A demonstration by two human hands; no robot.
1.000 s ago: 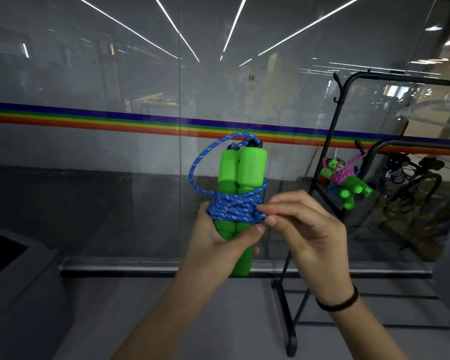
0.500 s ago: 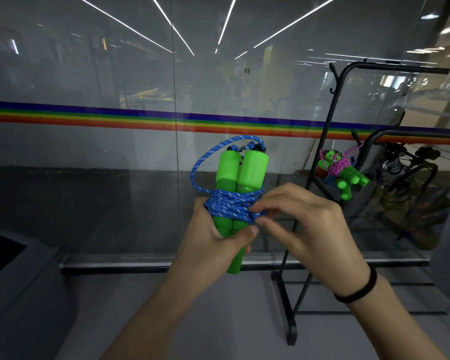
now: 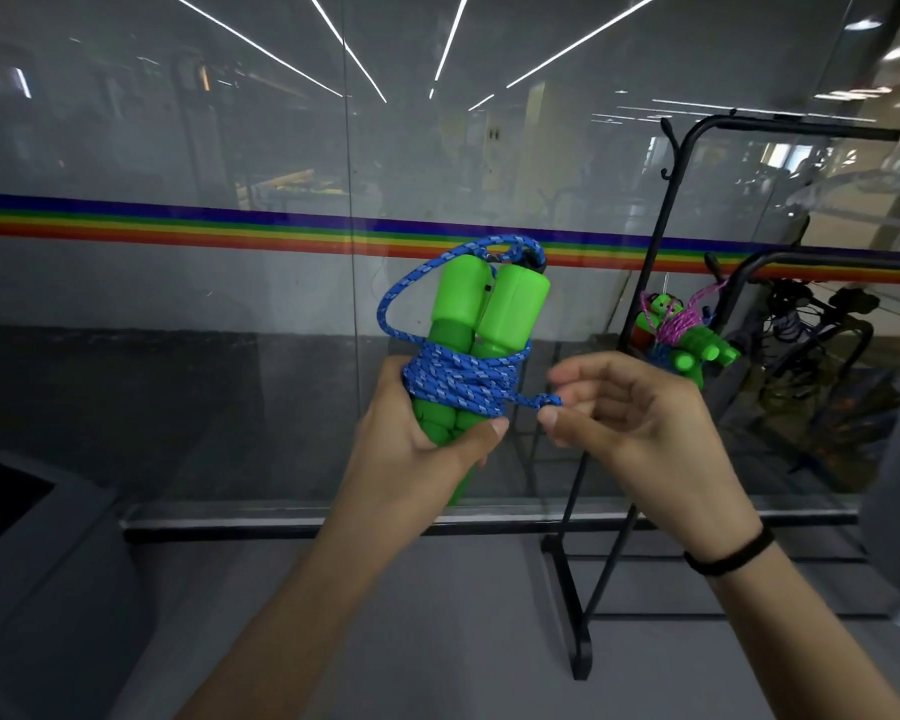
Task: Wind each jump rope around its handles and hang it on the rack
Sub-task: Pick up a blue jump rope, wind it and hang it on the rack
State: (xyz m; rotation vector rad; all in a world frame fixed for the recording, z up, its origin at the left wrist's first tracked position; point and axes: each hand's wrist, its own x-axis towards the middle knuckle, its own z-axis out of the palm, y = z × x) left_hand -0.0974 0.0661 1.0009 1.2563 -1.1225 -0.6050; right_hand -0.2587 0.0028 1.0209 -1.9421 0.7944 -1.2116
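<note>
My left hand [image 3: 417,439] grips two green jump rope handles [image 3: 489,309] held upright side by side. A blue speckled rope [image 3: 453,379] is wound several times around their middle, and one loop arcs up over the handle tops. My right hand [image 3: 630,407] pinches a short bight of that blue rope [image 3: 544,401] between thumb and fingers, just right of the coil. A second rope bundle [image 3: 684,330], green handles wrapped in pink and purple cord, hangs on the black metal rack [image 3: 655,262] at the right.
A glass wall [image 3: 230,304] with a rainbow stripe stands right behind the handles. The rack's black base foot [image 3: 572,615] rests on the grey floor below my right arm. A dark grey bin [image 3: 27,563] sits at the lower left. More dark gear hangs behind the rack.
My right hand has drawn away from the coil to the right, pulling a short piece of blue rope out with it. The left hand keeps the handles upright.
</note>
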